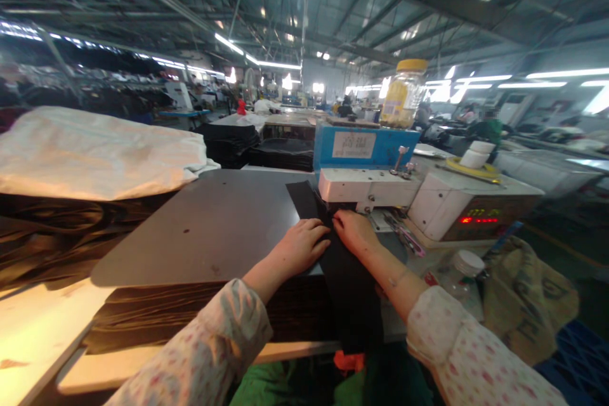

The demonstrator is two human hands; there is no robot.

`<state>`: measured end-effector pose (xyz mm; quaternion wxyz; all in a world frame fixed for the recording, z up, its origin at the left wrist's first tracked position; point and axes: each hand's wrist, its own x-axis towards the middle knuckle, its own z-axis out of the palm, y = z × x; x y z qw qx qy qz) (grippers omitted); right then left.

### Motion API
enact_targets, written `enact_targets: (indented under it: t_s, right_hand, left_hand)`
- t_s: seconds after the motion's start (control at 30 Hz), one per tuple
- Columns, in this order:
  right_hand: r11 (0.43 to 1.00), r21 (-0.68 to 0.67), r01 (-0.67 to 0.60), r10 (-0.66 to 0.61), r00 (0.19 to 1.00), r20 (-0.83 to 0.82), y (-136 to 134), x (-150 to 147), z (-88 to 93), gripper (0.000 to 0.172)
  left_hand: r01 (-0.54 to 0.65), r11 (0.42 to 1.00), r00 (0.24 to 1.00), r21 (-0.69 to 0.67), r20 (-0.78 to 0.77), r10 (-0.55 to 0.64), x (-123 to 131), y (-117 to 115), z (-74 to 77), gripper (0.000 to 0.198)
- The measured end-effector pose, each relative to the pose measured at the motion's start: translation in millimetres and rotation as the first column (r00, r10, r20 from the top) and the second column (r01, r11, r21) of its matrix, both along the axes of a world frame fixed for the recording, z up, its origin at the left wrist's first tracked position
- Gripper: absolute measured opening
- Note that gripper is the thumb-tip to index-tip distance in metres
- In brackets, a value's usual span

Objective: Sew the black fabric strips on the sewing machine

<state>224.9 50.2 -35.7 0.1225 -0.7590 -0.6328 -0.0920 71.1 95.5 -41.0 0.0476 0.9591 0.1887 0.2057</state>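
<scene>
A long strip of black fabric point(349, 292) runs from the table's near edge up under the head of a white sewing machine point(368, 187). My left hand point(302, 246) lies flat on the strip's left side, fingers stretched toward the needle. My right hand point(354, 233) rests on the strip just in front of the machine head, with its fingers pressed down on the cloth. Both hands almost touch each other. The needle area is hidden behind my fingers.
A dark grey work table point(209, 228) spreads to the left. A pile of dark cloth under a white cover point(90, 152) stands at far left. A blue box point(364, 146) with a yellow-lidded jar point(403, 95) sits behind the machine. A control panel point(476, 216) glows red at right.
</scene>
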Motion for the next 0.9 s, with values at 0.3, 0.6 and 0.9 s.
enact_targets:
  t_s: [0.3, 0.6, 0.9]
  right_hand:
    - [1.000, 0.020, -0.010, 0.010, 1.000, 0.008, -0.4, 0.3, 0.0, 0.022]
    - [1.000, -0.010, 0.006, -0.006, 1.000, 0.000, -0.6, -0.4, 0.7, 0.022]
    - [1.000, 0.014, -0.003, 0.003, 1.000, 0.008, -0.2, 0.7, 0.1, 0.021]
  left_hand:
    - [0.003, 1.000, 1.000, -0.004, 0.000, -0.003, 0.1, -0.7, 0.5, 0.030]
    - [0.007, 1.000, 1.000, -0.002, 0.017, -0.007, -0.3, -0.3, -0.6, 0.029]
    - [0.008, 1.000, 1.000, 0.013, 0.012, -0.008, -1.0, 0.4, -1.5, 0.030]
